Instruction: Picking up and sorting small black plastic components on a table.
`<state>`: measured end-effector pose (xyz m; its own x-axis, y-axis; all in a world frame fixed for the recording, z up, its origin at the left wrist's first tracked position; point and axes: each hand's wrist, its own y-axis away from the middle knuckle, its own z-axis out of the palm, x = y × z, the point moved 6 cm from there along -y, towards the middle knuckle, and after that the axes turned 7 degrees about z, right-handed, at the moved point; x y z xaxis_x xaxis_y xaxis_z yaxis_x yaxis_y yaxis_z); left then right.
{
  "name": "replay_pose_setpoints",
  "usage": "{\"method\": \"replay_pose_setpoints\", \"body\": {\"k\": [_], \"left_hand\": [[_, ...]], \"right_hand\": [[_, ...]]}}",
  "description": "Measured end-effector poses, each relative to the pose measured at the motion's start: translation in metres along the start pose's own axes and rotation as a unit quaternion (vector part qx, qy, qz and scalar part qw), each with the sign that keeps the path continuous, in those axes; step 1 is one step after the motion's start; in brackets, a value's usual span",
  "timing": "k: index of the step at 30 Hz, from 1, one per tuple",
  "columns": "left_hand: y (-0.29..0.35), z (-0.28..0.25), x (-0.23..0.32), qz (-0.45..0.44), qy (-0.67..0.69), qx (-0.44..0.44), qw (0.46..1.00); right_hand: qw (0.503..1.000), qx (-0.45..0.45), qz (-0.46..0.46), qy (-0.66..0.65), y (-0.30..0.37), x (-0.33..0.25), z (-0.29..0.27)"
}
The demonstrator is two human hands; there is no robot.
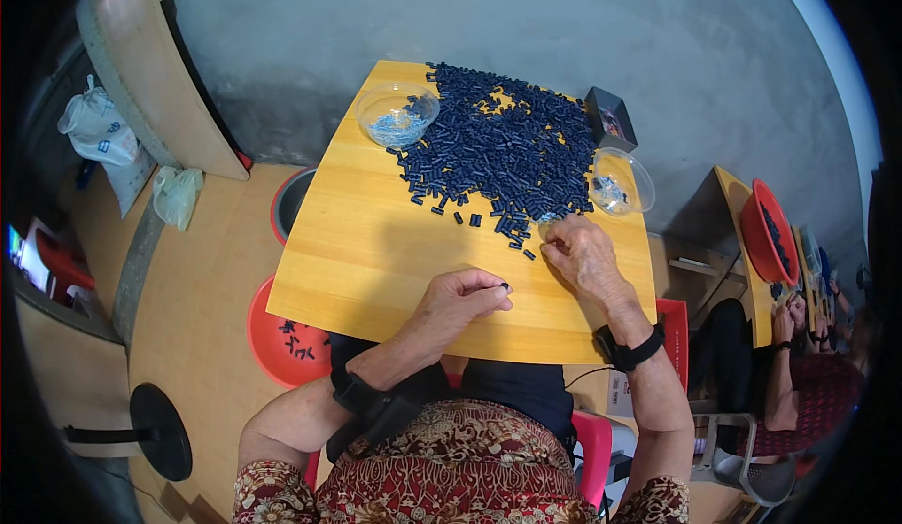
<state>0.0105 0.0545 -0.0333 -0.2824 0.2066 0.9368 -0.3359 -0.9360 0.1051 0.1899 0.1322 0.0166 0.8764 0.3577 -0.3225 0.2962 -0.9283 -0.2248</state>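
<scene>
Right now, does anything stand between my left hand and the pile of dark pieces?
Nothing visible: only yellow tabletop lies between your left hand and the dark pieces; your right hand is farther right.

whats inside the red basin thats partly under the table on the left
A scattering of small dark pieces shows inside the red basin. The yellow tabletop hides part of the basin, so whatever lies there cannot be seen.
</scene>
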Motion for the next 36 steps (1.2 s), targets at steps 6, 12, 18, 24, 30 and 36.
{"method": "replay_pose_setpoints", "body": {"k": [6,12,18,24,30,36], "left_hand": [[0.001,0.001,0.0,0.002,0.0,-0.002,1.0],[0.003,0.002,0.008,0.074,-0.056,0.006,0.996],[0.009,0.012,0.014,0.13,-0.095,0.003,0.987],[0.017,0.02,0.026,0.182,-0.189,0.004,0.965],[0.017,0.02,0.029,0.203,-0.233,0.008,0.951],[0.017,0.021,0.023,0.22,-0.287,0.005,0.933]], "right_hand": [[0.999,0.023,-0.032,0.028,-0.003,-0.006,0.005],[0.992,0.009,0.025,-0.124,0.015,-0.029,-0.016],[0.945,-0.052,0.03,-0.321,0.058,-0.063,-0.038],[0.942,-0.045,-0.007,-0.332,0.066,-0.074,-0.043],[0.953,-0.053,-0.024,-0.298,0.067,-0.076,-0.041],[0.974,-0.081,-0.008,-0.212,0.068,-0.09,-0.046]]}}
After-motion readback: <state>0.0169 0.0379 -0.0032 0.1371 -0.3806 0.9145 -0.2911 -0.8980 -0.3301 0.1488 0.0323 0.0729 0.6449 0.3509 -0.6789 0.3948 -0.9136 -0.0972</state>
